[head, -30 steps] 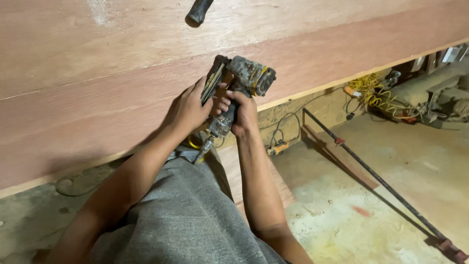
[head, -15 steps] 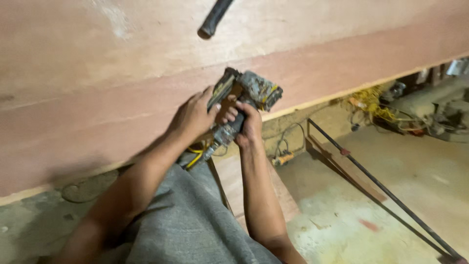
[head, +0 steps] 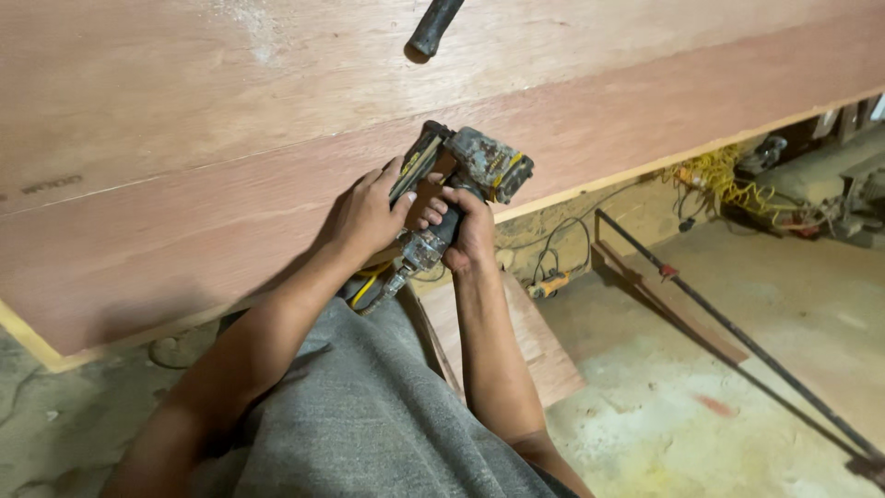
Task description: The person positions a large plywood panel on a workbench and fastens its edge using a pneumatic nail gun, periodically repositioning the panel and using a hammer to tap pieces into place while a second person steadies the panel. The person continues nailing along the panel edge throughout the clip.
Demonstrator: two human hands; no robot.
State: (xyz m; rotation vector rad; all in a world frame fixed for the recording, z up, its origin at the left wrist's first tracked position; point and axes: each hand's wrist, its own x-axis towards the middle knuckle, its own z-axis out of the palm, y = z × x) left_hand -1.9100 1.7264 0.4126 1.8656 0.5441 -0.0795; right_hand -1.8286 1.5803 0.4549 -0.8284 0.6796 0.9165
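A dusty workshop floor (head: 737,406) lies below the plywood counter (head: 230,184) we lean over. Since a moment ago the nail gun (head: 461,180) has crept rightward along the counter's near edge, so nailing seems underway. Our right hand (head: 466,231) wraps its handle; our left hand (head: 369,217) pinches its magazine. It looks worn, grey-yellow, paint-spattered.

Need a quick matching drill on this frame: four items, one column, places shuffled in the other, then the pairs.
1. nail gun
2. dark handle
3. long metal bar
4. yellow cord tangle

A. lying slantwise on the floor, right
B. on the plywood sheet, top edge of view
C. under the sheet's edge, upper right
D. gripped by the left hand and right hand

Pairs: 1-D, 2-B, 3-A, 4-C
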